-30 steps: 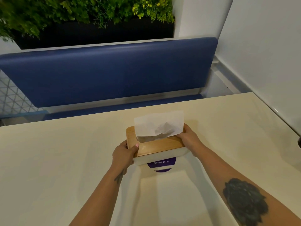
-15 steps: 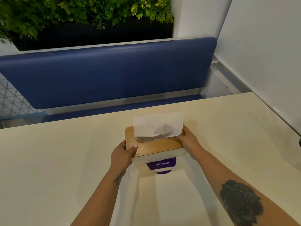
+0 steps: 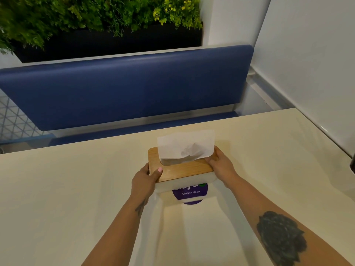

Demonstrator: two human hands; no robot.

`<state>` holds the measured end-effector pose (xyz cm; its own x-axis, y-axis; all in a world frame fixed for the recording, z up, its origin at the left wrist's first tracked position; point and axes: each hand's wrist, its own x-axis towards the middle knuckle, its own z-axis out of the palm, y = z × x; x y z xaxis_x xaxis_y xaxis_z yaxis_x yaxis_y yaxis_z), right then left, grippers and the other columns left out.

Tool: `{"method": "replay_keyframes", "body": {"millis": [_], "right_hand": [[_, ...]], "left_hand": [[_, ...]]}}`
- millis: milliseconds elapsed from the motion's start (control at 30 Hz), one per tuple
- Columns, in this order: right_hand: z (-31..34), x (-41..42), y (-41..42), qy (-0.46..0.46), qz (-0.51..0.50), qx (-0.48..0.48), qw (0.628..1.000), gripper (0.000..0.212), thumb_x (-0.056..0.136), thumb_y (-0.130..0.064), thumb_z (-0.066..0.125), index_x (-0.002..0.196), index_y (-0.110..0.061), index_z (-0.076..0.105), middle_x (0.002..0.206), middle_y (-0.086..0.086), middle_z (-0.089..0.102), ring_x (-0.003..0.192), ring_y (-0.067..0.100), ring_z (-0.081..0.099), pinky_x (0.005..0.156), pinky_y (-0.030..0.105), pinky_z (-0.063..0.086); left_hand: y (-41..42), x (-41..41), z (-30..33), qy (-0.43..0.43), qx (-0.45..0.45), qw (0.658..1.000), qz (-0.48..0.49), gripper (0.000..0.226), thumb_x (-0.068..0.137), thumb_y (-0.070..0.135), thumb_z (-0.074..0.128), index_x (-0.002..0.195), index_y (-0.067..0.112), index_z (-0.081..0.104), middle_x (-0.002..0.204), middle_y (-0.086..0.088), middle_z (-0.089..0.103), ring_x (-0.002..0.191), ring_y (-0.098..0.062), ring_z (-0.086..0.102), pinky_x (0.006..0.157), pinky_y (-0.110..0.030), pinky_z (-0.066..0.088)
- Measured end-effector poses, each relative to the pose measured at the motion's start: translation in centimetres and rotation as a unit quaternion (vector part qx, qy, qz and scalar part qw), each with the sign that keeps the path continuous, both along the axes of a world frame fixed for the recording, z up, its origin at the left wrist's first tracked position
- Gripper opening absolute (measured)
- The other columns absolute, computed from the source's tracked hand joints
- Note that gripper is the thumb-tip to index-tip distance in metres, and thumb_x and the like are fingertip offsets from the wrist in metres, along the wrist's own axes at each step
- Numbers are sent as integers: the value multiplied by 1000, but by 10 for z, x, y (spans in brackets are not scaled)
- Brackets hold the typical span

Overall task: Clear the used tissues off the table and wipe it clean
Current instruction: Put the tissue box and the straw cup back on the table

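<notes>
Fingers curled on both ends of the tissue box (image 3: pixel 180 169): left hand (image 3: pixel 144 180) grips the left end, thumb on the wooden lid (image 3: pixel 184 167); right hand (image 3: pixel 221 166) grips the right end. Box sits mid-table (image 3: pixel 76 189), white base, purple sticker (image 3: pixel 190 192) on the near side reading "Clean as you go". One white tissue (image 3: pixel 185 146) sticks up from the lid slot, crumpled in the middle. Beyond the table: blue padded bench (image 3: pixel 124 89). Behind that, a dark planter (image 3: pixel 107 43) with green plants (image 3: pixel 76 14). White wall (image 3: pixel 307 54) to the right.
</notes>
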<state>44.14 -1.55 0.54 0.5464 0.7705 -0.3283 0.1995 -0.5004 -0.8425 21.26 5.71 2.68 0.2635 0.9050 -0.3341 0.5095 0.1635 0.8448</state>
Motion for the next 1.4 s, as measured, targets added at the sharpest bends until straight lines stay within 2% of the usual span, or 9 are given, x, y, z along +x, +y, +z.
{"method": "replay_keyframes", "body": {"millis": [333, 500, 700, 800, 900, 1000, 1167, 1300, 1400], "right_hand": [[1, -1, -6, 25, -22, -17, 999, 56, 98, -44, 40, 149, -28, 23, 147, 2, 41, 128, 25, 43, 106, 42, 38], [0, -6, -13, 10, -61, -2, 998, 50, 102, -36, 30, 149, -22, 24, 149, 6, 36, 133, 26, 37, 108, 37, 33], [5, -9, -24, 0, -98, 16, 995, 51, 101, -36, 34, 149, -21, 25, 149, 6, 36, 133, 25, 38, 106, 36, 34], [11, -9, -33, 12, -116, 31, 993, 52, 100, -34, 40, 148, -22, 25, 149, 5, 36, 134, 24, 38, 106, 35, 33], [18, -7, -45, 8, -137, 52, 989, 52, 98, -30, 47, 145, -21, 30, 147, 5, 40, 131, 22, 42, 103, 32, 34], [26, -4, -62, 14, -169, 78, 982, 48, 96, -26, 52, 141, -21, 36, 140, 4, 47, 124, 20, 47, 96, 27, 37], [34, 6, -102, 31, -231, 112, 966, 41, 92, -22, 57, 131, -25, 45, 123, -1, 56, 109, 15, 54, 91, 26, 41], [33, 23, -139, 31, -284, 126, 950, 36, 89, -20, 61, 123, -26, 50, 112, -3, 60, 96, 13, 59, 83, 24, 43], [30, 41, -168, 35, -324, 139, 935, 33, 87, -16, 62, 116, -28, 51, 108, -4, 62, 88, 11, 60, 75, 22, 43]], "left_hand": [[-1, -1, -3, 16, 25, 999, -27, 43, 94, 38, 50, 133, 21, 48, 121, -2, 62, 95, -18, 56, 84, -35, 49], [-1, 0, -8, 52, 31, 998, 8, 63, 91, 44, 52, 145, 19, 31, 143, -6, 45, 125, -30, 48, 101, -42, 40], [-10, 5, 7, 45, 129, 989, 50, 62, 90, 41, 56, 144, 20, 33, 149, -4, 37, 133, -28, 39, 107, -44, 34], [-18, 11, 20, 3, 214, 976, 51, 47, 91, 32, 57, 135, 23, 44, 143, 3, 44, 129, -18, 43, 105, -35, 36], [-27, 22, 35, -41, 277, 959, 35, 32, 92, 23, 56, 124, 25, 53, 125, 15, 50, 111, -5, 46, 91, -16, 40], [-34, 38, 41, -74, 315, 946, 4, 26, 90, 22, 59, 114, 31, 55, 114, 15, 52, 101, -6, 51, 86, -22, 44], [-58, 71, 45, -97, 322, 940, -58, 23, 85, 18, 65, 107, 23, 59, 102, 10, 55, 82, -9, 56, 68, -11, 40], [-82, 97, 40, -126, 308, 932, -142, 26, 85, 18, 65, 105, 30, 54, 98, 23, 54, 89, -4, 58, 71, -13, 44], [-101, 120, 36, -137, 285, 928, -195, 33, 82, 16, 68, 108, 31, 54, 100, 20, 56, 93, -4, 58, 73, -16, 47]]}}
